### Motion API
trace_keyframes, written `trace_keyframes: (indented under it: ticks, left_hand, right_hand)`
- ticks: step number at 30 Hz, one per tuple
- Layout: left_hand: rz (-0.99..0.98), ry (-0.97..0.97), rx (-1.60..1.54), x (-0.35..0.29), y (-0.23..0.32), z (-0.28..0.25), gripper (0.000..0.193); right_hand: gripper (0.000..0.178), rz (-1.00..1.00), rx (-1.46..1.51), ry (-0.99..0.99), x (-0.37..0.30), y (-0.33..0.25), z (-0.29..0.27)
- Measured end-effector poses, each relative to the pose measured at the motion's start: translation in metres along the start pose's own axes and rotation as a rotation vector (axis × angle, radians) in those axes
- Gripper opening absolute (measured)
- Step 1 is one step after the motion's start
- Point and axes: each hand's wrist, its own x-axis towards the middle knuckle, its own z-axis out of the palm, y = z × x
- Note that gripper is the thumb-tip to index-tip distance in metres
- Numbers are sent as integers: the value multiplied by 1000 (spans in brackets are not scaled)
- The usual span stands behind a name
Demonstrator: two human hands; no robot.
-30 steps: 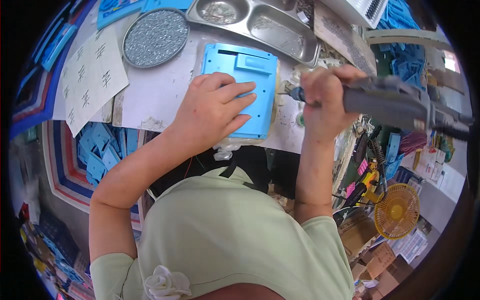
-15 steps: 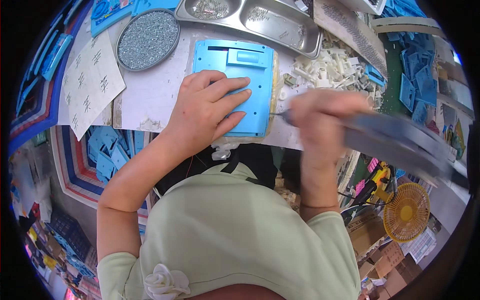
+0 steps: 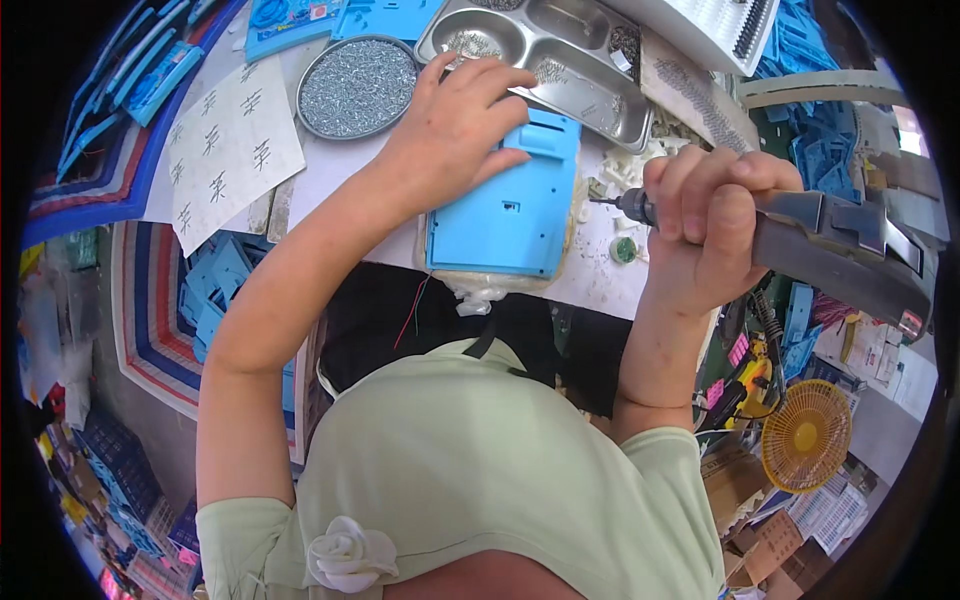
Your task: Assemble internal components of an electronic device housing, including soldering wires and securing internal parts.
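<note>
A light blue plastic casing (image 3: 500, 225) lies flat in front of me on a plastic-wrapped pad (image 3: 470, 288). My left hand (image 3: 455, 130) is over the casing's far left corner, fingers spread toward the metal tray (image 3: 560, 60); nothing shows in its grasp, though what lies under the palm is hidden. To the right of the casing, my right hand (image 3: 705, 220) is wrapped round a dark electric screwdriver (image 3: 825, 245). The tool's bit points left, a little short of the casing's right edge.
A round dish of small screws (image 3: 358, 88) stands at the far left beside a paper sheet (image 3: 235, 145). White plastic parts (image 3: 625, 165) lie right of the casing. Blue parts (image 3: 215, 280) fill a striped bag at lower left. A yellow fan (image 3: 806, 436) sits at lower right.
My left hand has slid from the casing's middle to its far end. The screwdriver has drawn back right from the casing's edge. The whole view has shifted slightly.
</note>
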Motion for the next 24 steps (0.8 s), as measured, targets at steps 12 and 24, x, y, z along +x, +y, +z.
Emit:
trace_keyframes:
  ticks: [12, 24]
  left_hand:
    - [-116, -69, -164, -7, 0, 20, 32]
    - [-329, 283, -31, -66, 9, -114, 26]
  right_hand:
    - [19, 60, 51, 138, -52, 11, -9]
    - [28, 50, -142, 230, -20, -23, -53]
